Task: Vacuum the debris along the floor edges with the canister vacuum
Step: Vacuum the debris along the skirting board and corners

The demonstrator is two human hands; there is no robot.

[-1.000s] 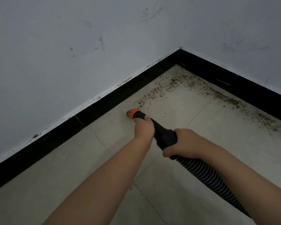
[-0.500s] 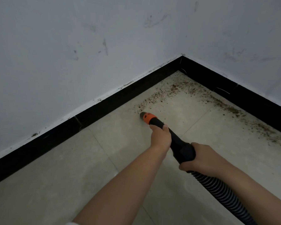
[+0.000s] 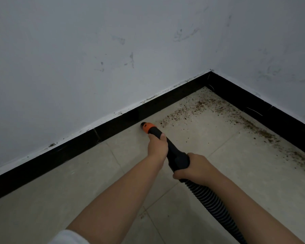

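While my left hand (image 3: 157,145) curls tight round the front of the black plastic vacuum wand (image 3: 173,152), just behind its orange nozzle tip (image 3: 147,127), my right hand (image 3: 195,168) clamps the wand's thick rear end where the black ribbed hose (image 3: 211,203) joins and runs off to the lower right of the frame. That one nozzle tip sits at centre frame, down on the pale beige floor tiles (image 3: 77,182) and right against the black skirting board (image 3: 60,157). Brown crumbly debris (image 3: 188,111) lies scattered to the right of the tip, near but apart from it, spreading into the corner at upper right and trailing on along the second skirting. Two scuffed white walls (image 3: 77,59) meet there. A white sleeve edge (image 3: 69,237) shows at the bottom.
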